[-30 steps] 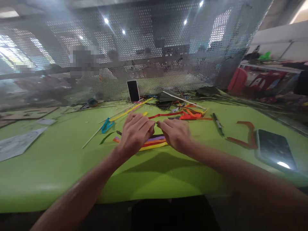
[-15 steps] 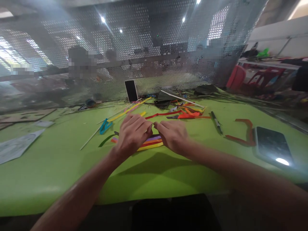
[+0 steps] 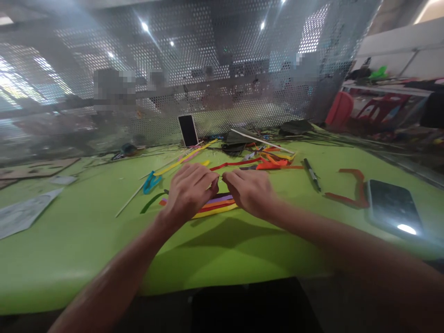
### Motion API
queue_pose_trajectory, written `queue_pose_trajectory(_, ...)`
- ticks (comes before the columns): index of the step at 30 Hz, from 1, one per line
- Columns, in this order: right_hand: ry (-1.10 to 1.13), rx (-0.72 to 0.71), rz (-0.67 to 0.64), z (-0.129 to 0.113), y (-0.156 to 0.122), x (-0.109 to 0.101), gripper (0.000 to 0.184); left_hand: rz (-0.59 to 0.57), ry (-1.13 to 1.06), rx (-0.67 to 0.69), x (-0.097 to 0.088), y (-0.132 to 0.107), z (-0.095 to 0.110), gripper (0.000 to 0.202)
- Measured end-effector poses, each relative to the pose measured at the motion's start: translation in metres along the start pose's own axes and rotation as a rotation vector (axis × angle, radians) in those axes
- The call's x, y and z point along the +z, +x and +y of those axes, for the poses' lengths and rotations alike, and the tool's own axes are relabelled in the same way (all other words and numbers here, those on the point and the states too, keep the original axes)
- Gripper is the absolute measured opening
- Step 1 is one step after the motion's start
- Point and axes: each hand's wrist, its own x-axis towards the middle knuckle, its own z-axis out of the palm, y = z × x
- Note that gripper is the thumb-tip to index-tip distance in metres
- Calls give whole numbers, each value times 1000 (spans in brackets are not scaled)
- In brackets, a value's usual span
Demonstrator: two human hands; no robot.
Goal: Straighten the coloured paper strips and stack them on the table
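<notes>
My left hand (image 3: pixel 189 192) and my right hand (image 3: pixel 249 190) meet fingertip to fingertip above the green table (image 3: pixel 104 249). Both have their fingers curled and pinched together. A thin pale sliver shows between the fingertips; I cannot make out what it is. Under the hands lies a flat bundle of coloured paper strips (image 3: pixel 217 206), purple, orange, red and yellow. The hands cover most of it.
More loose strips (image 3: pixel 267 162) lie beyond the hands, with a black pen (image 3: pixel 312 175), a red curved strip (image 3: pixel 350 189) and a dark tablet (image 3: pixel 391 210) on the right. A teal piece (image 3: pixel 150 181), a thin stick (image 3: pixel 130 200) and a propped phone (image 3: pixel 188 130) stand further back. A perforated screen closes off the far edge.
Both hands have stayed together over the strip bundle, with only small finger shifts. The view has drifted slightly.
</notes>
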Motion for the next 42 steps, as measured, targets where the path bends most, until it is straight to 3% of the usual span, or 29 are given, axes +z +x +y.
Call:
queue_pose_trajectory(6, 6, 71, 5, 10, 4, -1, 30, -29, 14, -32, -2, -2, -9, 9)
queue_pose_trajectory(24, 10, 29, 55, 4, 4, -4, 27, -4, -27, 0, -4, 0, -2, 5)
queue_pose_trajectory(35, 38, -24, -42, 0, 1, -1, 26, 17, -9, 4, -6, -2, 2, 8)
queue_pose_trajectory(42, 18, -104, -209, -4, -1, -1, 26, -8, -48, 55, -4, -3, 0, 15)
